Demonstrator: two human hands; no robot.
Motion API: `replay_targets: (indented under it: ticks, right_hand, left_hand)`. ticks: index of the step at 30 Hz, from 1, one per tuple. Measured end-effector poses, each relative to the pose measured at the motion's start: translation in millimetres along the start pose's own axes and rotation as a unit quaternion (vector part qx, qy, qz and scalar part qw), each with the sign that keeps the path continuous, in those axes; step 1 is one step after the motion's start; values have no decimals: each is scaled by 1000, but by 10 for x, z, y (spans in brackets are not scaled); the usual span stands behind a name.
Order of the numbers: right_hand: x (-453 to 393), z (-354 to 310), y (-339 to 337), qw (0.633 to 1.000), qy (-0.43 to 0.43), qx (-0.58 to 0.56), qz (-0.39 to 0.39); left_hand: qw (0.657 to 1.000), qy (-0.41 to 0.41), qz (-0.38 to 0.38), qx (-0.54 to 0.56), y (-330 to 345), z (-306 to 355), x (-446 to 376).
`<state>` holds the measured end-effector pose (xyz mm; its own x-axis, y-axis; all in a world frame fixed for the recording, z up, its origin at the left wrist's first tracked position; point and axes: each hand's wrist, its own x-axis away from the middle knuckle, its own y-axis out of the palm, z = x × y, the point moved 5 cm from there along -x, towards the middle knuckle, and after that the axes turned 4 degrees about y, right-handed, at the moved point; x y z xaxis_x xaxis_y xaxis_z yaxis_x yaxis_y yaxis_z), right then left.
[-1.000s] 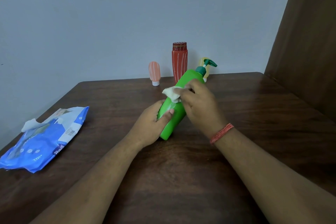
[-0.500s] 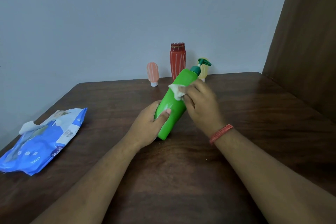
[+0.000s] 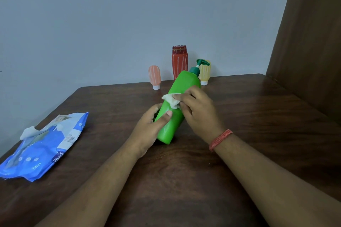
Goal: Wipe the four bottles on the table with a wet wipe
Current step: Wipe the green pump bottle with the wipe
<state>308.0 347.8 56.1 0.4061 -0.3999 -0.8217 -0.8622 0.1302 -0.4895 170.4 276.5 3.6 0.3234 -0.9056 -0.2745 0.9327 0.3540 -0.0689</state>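
The green pump bottle (image 3: pixel 176 105) is a smooth, glossy plastic cylinder with a darker green pump head (image 3: pixel 200 65) on a short neck; it leans with its base resting near the middle of the dark wooden surface (image 3: pixel 258 116), its long axis running up and away toward the wall and slightly to the right, pump end uppermost. The left hand (image 3: pixel 149 131) grips the lower half of the bottle, fingers curled behind it and thumb laid across the front. The right hand (image 3: pixel 198 111) pinches a crumpled white wet wipe (image 3: pixel 171 100) in its curled fingers and presses it against the bottle's middle, on its left side. A red thread band (image 3: pixel 220 139) circles the right wrist. Behind the bottle, at the far edge by the pale wall, stand three others: a small peach tube (image 3: pixel 154 77) on its white cap, a taller red bottle (image 3: pixel 179 61) with pale vertical lines, and a small yellow tube (image 3: pixel 205 73) partly hidden by the pump. Well apart to the left lies a crinkled blue wet-wipe pack (image 3: pixel 46 143), a white wipe poking from its opening.
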Motion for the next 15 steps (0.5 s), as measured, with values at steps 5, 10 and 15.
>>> replay_targets:
  ticks: [5,10,15]
  right_hand:
    - [-3,-61,-1,999,7,-28,37]
    - [13,-95,7,999,-7,-52,9]
    - [-17,-34,-24,998,15,-37,43]
  left_hand:
    - [979,-54,-3,197,66,13,18]
    - [960,-73,-6,270,59,2,2]
    - [964,-71,-43,252,74,21,-15]
